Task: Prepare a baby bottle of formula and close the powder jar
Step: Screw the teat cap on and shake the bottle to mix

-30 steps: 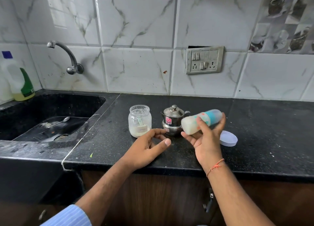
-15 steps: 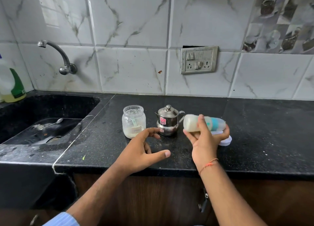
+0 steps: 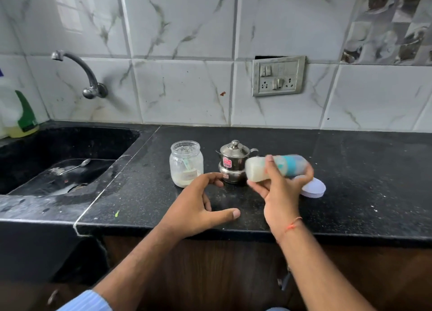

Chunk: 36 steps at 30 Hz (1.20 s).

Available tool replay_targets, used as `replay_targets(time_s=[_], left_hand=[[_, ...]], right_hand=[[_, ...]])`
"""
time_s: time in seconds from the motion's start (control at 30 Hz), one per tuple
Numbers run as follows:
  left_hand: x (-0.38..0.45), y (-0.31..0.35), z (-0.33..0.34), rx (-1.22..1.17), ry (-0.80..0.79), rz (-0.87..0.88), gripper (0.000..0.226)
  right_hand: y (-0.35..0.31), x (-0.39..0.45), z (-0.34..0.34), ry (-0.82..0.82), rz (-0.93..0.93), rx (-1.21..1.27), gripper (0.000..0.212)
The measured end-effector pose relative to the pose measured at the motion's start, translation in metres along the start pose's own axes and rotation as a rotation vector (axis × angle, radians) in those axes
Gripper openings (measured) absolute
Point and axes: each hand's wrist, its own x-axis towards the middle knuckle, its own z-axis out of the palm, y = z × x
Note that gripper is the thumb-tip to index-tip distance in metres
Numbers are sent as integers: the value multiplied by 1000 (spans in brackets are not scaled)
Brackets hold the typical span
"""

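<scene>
— see how the right hand [image 3: 278, 189] has its fingers wrapped round that translucent plastic baby bottle with the teal collar [image 3: 275, 168]? it's lying sideways in the air, blurred, milky liquid inside. if the collar isn't screwed down tight, a shake like that could spray formula over the black speckled stone counter [image 3: 374, 170].

— and it's right beside the small lidded steel pot with the red sticker [image 3: 233, 163]. a wide swing could clip it.

— what about the left hand [image 3: 198, 205]?

— loosely spread, fingers relaxed, holding nothing, low over the counter in front of the open round glass jar of white powder [image 3: 186, 163]. there's a scoop inside the jar, i think. it has no lid on, so splashes or a knock from that hand could spoil or tip the powder.

— the flat white round lid [image 3: 314, 189] is behind the right hand, on the counter, partly hidden. easy to sweep off with the wrist.
</scene>
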Motion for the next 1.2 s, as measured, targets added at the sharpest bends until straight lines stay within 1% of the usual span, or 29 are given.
replay_targets(time_s=[0.07, 0.1, 0.13, 0.17, 0.2, 0.23, 0.3, 0.33, 0.37, 0.4, 0.43, 0.47, 0.53, 0.57, 0.6, 0.67, 0.7, 0.73, 0.77, 0.8, 0.83, 0.9, 0.93, 0.97, 1.03, 1.07, 1.1, 1.17, 1.2], left_hand=[[0, -1, 0, -6, 11, 4, 93], [1, -1, 0, -5, 11, 5, 93], [2, -2, 0, -4, 4, 3, 92], [3, -2, 0, -7, -3, 0, 93], [3, -3, 0, -11, -6, -4, 94], [3, -3, 0, -12, -5, -4, 95], [3, -3, 0, -10, -3, 3, 96], [4, -4, -1, -8, -6, 4, 96], [4, -4, 0, -10, -11, 4, 94], [4, -4, 0, -13, -13, 5, 93], [4, -5, 0, -14, -11, 3, 93], [3, -5, 0, -9, -9, 2, 93], [4, -5, 1, 6, -10, 9, 91], [4, -5, 1, 10, -11, 12, 90], [4, -5, 0, 14, -10, 13, 88], [4, -4, 1, 18, -6, 8, 87], [4, -3, 1, 21, -5, 5, 87], [4, -3, 1, 31, -4, 7, 87], [4, -3, 2, 44, -5, 10, 88], [4, -3, 1, 54, -9, 11, 88], [3, -3, 0, 56, -16, 7, 89], [2, -3, -1, 55, -32, 6, 92], [2, -3, 0, 65, -32, 8, 93], [2, -3, 0, 76, -27, 7, 94], [1, -2, 0, 97, -26, -1, 95], [1, -2, -1, 106, -25, -4, 95], [1, -2, -1, 108, -25, -3, 94], [0, -1, 0, 99, -31, 0, 96], [0, -1, 0, 103, -29, 1, 98]], right_hand=[[5, -5, 2, -209, 53, -181, 79], [8, -5, 2, -215, 50, -216, 81], [6, -6, 2, -146, 9, -186, 81], [3, -4, -1, -59, -5, -90, 78], [2, -2, -2, -25, 11, -25, 76], [1, -2, 0, -68, 7, -88, 76], [5, -8, 2, -265, 20, -280, 82], [8, -8, 3, -242, 19, -285, 83], [6, -6, 2, -139, -16, -212, 80], [2, -2, 0, -11, -30, -60, 77], [1, 2, -2, 77, -19, 45, 76], [-1, 2, -1, 63, -2, 24, 76], [1, -5, -1, -177, 18, -208, 78], [3, -8, -1, -220, 18, -260, 80], [4, -7, -1, -152, -3, -220, 80], [0, -1, -5, 48, -41, 10, 75], [-3, -2, -3, 59, -21, 33, 73], [-4, -5, 0, -46, -1, -59, 73], [-1, -10, 2, -193, 14, -182, 75], [1, -16, 4, -260, 16, -247, 78], [1, -16, 6, -208, -1, -227, 79], [-2, -8, 3, 33, -43, 7, 77], [-2, -3, 1, 101, -26, 74, 76], [-3, -4, 4, 48, 3, 20, 76], [2, -13, 4, -207, 23, -220, 78], [4, -16, 5, -221, 7, -268, 80], [1, -17, 7, -152, -34, -233, 80], [-4, -12, 2, 31, -82, -30, 77], [-6, -10, 1, 42, -78, -8, 77]])
